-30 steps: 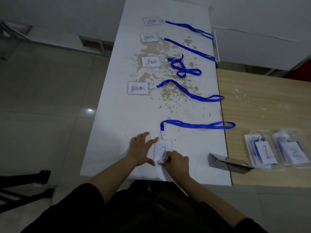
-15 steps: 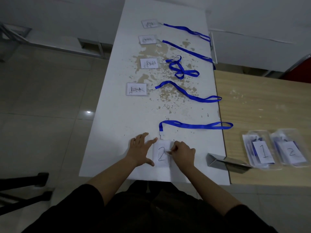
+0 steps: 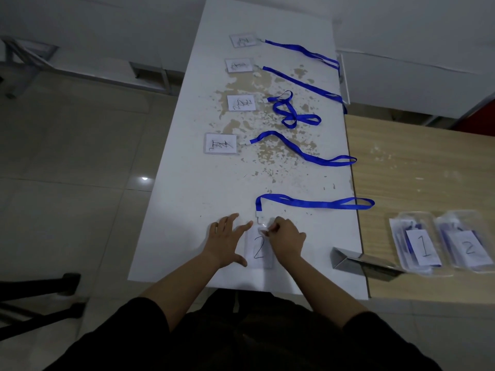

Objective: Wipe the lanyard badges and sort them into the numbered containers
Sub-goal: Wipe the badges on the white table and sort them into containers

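Note:
A badge marked 2 (image 3: 257,250) lies at the near edge of the white table (image 3: 187,210), its blue lanyard (image 3: 316,203) stretched to the right. My left hand (image 3: 227,239) lies flat with spread fingers, thumb and forefinger bracing the badge's left side. My right hand (image 3: 285,238) is curled and pinches a small white wipe against the badge's top. Several scribbled badges lie in a row farther up; the nearest is the scribbled badge (image 3: 221,144). Clear container 1 (image 3: 413,243) and container 2 (image 3: 466,243) sit on the wooden table at right, both with badges inside.
A shiny metal angle piece (image 3: 359,259) lies across the seam between the white table and the wooden table (image 3: 428,167). Paint has flaked off the middle of the white top. Black tripod legs (image 3: 34,298) stand on the floor at lower left.
My right hand has slid with the wipe from the badge's lower part up to its top edge. My left hand has stayed in place holding the badge.

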Tool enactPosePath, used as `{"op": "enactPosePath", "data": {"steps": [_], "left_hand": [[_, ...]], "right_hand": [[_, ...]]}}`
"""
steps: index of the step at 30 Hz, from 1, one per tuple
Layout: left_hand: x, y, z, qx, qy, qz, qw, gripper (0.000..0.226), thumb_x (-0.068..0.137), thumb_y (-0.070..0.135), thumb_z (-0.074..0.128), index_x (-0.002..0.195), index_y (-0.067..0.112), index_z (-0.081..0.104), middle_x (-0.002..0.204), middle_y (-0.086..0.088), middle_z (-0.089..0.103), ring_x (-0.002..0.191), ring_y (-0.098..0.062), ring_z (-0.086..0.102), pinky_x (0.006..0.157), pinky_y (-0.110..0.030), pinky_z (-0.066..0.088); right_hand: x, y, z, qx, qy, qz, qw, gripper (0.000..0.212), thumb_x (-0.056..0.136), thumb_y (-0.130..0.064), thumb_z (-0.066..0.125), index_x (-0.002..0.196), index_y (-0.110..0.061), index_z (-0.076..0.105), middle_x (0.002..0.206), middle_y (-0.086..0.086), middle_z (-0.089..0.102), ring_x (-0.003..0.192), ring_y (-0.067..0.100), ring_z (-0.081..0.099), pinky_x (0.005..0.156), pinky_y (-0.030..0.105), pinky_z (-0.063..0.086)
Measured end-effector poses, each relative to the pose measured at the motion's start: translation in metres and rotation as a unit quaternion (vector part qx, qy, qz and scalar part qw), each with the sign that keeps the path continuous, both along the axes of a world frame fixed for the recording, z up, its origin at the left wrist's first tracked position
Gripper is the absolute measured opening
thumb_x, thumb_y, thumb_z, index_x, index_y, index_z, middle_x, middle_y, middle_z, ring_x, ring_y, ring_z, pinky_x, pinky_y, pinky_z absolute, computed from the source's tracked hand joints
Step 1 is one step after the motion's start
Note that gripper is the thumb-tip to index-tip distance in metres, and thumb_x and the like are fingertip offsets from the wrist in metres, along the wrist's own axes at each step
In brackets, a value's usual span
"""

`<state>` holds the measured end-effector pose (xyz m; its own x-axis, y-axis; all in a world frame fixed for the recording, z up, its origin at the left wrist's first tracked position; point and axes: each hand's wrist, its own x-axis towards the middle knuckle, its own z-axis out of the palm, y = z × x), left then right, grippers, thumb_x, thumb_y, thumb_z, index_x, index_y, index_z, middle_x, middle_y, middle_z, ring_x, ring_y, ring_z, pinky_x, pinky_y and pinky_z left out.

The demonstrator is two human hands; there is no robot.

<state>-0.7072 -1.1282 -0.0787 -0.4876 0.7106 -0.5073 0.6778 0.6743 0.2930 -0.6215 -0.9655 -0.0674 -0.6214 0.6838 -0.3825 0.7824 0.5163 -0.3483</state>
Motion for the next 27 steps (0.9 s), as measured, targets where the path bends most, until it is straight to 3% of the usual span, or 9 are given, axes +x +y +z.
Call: {"op": "enactPosePath", "data": {"steps": [5,10,15,18,20,22,27], "left_hand": [[0.0,0.0,0.0,0.005,0.0,0.001,1.0,0.111,0.069,0.068,0.07,0.153,0.041,0.002,0.161,-0.006,-0.007,0.148,-0.031,-0.004,0.117,-0.051,0.006],[0.0,0.0,0.0,0.007,0.002,0.001,1.0,0.112,0.068,0.068,0.07,0.153,0.041,0.002,0.161,-0.006,-0.007,0.148,-0.03,-0.004,0.117,-0.051,0.005],[0.0,0.0,-0.001,0.002,0.002,-0.001,1.0,0.111,0.069,0.069,0.069,0.152,0.042,0.002,0.161,-0.006,-0.007,0.148,-0.031,-0.003,0.117,-0.052,0.005],[-0.001,0.0,-0.002,0.003,0.004,-0.002,1.0,0.111,0.069,0.069,0.069,0.153,0.041,0.002,0.161,-0.006,-0.008,0.148,-0.032,-0.004,0.117,-0.052,0.005],[-0.001,0.0,-0.001,0.003,0.0,-0.002,1.0,0.111,0.069,0.068,0.069,0.153,0.041,0.002,0.161,-0.006,-0.008,0.148,-0.032,-0.004,0.117,-0.052,0.005],[-0.001,0.0,0.0,0.0,-0.001,-0.002,1.0,0.111,0.069,0.068,0.07,0.153,0.041,0.002,0.161,-0.006,-0.008,0.148,-0.032,-0.005,0.117,-0.052,0.005],[-0.001,0.001,0.0,-0.003,0.001,-0.006,1.0,0.111,0.07,0.068,0.069,0.153,0.041,0.0,0.161,-0.007,-0.009,0.148,-0.033,-0.005,0.117,-0.053,0.005]], "right_hand": [[0.029,-0.006,-0.006,-0.014,-0.01,0.02,1.0,0.02,0.087,-0.029,0.062,0.07,-0.026,0.051,0.078,-0.008,0.06,0.075,0.012,0.058,0.077,0.036,0.034],[0.007,0.011,0.006,-0.011,0.0,-0.037,0.999,0.028,0.086,-0.023,0.061,0.064,-0.027,0.044,0.075,-0.007,0.06,0.073,0.016,0.058,0.072,0.035,0.028],[0.017,-0.023,-0.001,-0.021,-0.037,0.075,0.996,0.032,0.083,-0.05,0.068,0.067,-0.029,0.049,0.073,-0.01,0.057,0.072,0.011,0.055,0.075,0.033,0.029],[0.043,-0.026,-0.005,0.021,-0.023,0.134,0.99,0.037,0.084,-0.043,0.067,0.062,-0.031,0.041,0.065,-0.011,0.05,0.065,0.007,0.051,0.071,0.031,0.026],[0.041,-0.015,-0.004,0.035,-0.023,0.127,0.991,0.03,0.086,-0.035,0.065,0.064,-0.03,0.044,0.069,-0.011,0.05,0.07,0.011,0.057,0.072,0.032,0.028],[0.026,-0.008,0.002,0.028,-0.027,0.095,0.995,0.022,0.087,-0.04,0.063,0.072,-0.029,0.053,0.076,-0.009,0.056,0.076,0.015,0.061,0.077,0.034,0.034],[0.024,-0.029,0.003,-0.006,-0.024,0.098,0.995,0.026,0.085,-0.046,0.066,0.07,-0.029,0.051,0.075,-0.01,0.057,0.075,0.011,0.058,0.079,0.034,0.033]]}}
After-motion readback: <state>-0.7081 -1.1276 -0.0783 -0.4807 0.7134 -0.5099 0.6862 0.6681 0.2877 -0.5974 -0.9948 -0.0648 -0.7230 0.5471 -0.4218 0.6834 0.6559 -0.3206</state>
